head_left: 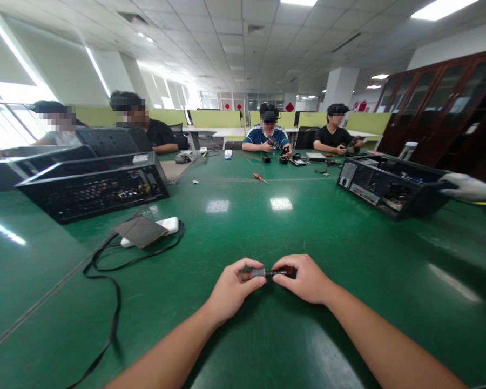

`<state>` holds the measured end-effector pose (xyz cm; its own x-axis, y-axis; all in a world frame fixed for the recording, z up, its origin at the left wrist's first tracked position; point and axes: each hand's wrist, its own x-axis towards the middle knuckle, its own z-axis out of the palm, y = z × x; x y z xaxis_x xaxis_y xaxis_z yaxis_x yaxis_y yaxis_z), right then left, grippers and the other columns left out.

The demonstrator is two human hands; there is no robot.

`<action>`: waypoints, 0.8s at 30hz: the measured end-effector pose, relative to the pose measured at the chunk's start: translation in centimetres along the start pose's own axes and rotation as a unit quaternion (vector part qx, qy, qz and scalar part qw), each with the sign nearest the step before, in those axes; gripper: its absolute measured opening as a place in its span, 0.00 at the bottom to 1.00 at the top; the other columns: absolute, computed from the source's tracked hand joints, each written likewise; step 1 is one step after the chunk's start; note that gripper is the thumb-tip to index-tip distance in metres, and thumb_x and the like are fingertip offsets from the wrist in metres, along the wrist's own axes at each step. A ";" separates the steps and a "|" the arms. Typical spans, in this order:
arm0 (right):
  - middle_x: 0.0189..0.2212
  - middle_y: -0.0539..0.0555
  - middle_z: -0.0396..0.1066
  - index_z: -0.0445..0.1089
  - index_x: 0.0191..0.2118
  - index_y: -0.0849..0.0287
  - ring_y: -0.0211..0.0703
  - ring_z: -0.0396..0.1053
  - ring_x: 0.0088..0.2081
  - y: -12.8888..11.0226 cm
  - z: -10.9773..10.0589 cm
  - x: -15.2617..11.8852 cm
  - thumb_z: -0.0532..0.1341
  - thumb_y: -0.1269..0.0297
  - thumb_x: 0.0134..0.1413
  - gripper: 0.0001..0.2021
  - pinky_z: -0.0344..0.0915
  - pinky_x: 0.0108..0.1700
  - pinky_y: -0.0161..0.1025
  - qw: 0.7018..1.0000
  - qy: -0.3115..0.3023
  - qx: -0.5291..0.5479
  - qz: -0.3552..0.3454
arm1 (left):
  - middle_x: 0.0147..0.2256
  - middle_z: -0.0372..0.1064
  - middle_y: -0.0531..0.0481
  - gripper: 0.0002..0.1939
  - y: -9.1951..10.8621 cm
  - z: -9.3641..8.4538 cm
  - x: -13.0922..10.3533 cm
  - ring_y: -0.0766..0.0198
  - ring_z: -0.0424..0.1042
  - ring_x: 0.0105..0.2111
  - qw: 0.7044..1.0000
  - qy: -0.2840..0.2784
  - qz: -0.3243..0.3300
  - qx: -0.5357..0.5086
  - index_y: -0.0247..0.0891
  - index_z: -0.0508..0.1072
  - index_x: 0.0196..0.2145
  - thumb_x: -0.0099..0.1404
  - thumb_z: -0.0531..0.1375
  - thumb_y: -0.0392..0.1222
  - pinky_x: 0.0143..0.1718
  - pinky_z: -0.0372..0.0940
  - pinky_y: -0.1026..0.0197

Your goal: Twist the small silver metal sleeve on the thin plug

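Note:
Close above the green table (243,227), both hands meet over a small grey cylinder with a dark ribbed shaft (259,273); its exact kind is unclear. The fingers and thumb of my left hand (231,289) pinch the grey cylindrical end. My right hand (305,278) is closed around the dark shaft end, its fingertips a short way from the left ones. The piece lies roughly level between them, partly covered by the fingers.
To the left stands an opened computer case (97,186), with a white power strip (170,225), a dark flat piece (141,232) and a black cable (115,302). Ahead lies an orange screwdriver (259,177). A gloved hand (470,187) touches the right case (389,183). Several co-workers sit across.

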<state>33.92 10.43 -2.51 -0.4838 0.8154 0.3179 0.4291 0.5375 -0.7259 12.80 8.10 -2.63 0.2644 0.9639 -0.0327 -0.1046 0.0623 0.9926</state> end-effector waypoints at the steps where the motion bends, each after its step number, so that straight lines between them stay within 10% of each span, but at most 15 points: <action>1: 0.31 0.52 0.78 0.78 0.37 0.57 0.42 0.73 0.33 0.0 0.0 0.0 0.63 0.67 0.52 0.07 0.65 0.36 0.36 1.000 -0.001 0.000 0.000 | 0.33 0.76 0.47 0.18 0.0 0.0 0.0 0.60 0.74 0.34 1.000 0.000 -0.001 -0.001 0.34 0.73 0.38 0.51 0.72 0.40 0.41 0.65 0.58; 24: 0.32 0.51 0.78 0.77 0.38 0.58 0.41 0.73 0.33 0.3 -0.4 -0.1 0.63 0.66 0.53 0.07 0.65 0.37 0.35 1.000 -0.008 -0.001 0.012 | 0.34 0.77 0.47 0.19 -0.6 -0.3 0.2 0.61 0.75 0.35 1.000 0.008 -0.009 -0.005 0.34 0.72 0.39 0.52 0.71 0.40 0.40 0.65 0.61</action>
<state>34.38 10.65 -2.52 -0.4847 0.8249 0.2909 0.4431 0.5183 -0.7315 12.64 8.33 -3.24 0.2505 0.9666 -0.0534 -0.1101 0.0832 0.9904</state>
